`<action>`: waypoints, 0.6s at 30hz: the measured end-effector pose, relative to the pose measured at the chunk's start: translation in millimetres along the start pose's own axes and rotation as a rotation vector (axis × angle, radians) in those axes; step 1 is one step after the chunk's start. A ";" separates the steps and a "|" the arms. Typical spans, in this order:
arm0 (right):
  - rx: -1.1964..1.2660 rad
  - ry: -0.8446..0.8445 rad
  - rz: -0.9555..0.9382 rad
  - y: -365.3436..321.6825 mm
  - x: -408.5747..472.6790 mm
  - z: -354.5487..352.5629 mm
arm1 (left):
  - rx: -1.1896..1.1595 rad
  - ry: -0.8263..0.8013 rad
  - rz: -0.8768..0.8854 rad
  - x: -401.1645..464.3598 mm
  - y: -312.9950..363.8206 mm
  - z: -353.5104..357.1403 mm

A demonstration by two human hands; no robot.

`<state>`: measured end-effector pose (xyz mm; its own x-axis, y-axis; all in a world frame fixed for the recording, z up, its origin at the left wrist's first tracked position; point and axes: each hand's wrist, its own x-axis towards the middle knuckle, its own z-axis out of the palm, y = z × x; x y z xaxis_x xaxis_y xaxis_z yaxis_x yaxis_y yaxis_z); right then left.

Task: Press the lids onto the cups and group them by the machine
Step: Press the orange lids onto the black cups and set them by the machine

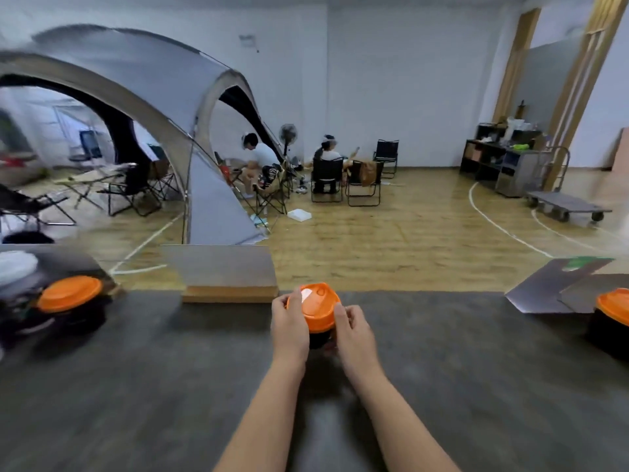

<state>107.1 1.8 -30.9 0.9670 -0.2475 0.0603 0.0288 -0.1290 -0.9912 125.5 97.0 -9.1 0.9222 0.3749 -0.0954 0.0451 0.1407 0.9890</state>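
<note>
1. Head view: the left hand [289,327] and the right hand [352,330] form a two-handed grip on a dark cup [319,337] wearing an orange lid [315,306]. The fingers curl closed around the cup's sides, and the left thumb rests on the lid's rim.
2. The cup sits at the middle of the dark table [136,386], between the two palms; whether its base touches the table cannot be told.
3. Well to the left of the grip stands a second lidded cup [69,294], blurred, beside a dark bulky shape that may be the machine. Far to the right of the grip, at the picture's edge, is a third lidded cup [612,318].
4. Just beyond the grip lies a flat board [228,291] at the table's far edge.
5. Risk, as a judgement: the lid looks slightly tilted, so uneven pressing could seat one side only and leave it loose.
6. Squeezing the soft cup wall hard could buckle it, or tip the cup toward the table's far edge.
</note>
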 end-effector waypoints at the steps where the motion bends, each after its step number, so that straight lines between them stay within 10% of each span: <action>1: -0.005 -0.047 0.006 -0.6 -2.1 13.2 | -0.003 0.017 -0.016 7.1 2.5 -13.8; 13: -0.071 -0.091 0.019 -4.6 -14.0 50.8 | 0.057 -0.187 -0.117 48.4 9.8 -61.4; 18: -0.140 0.158 -0.057 -13.1 -4.4 42.3 | -0.032 -0.148 -0.043 50.7 5.3 -58.0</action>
<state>113.1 45.1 -23.2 0.9129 -0.3818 0.1444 0.0361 -0.2768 -0.9602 150.2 169.8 -15.3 0.9663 0.2291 -0.1172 0.0754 0.1834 0.9801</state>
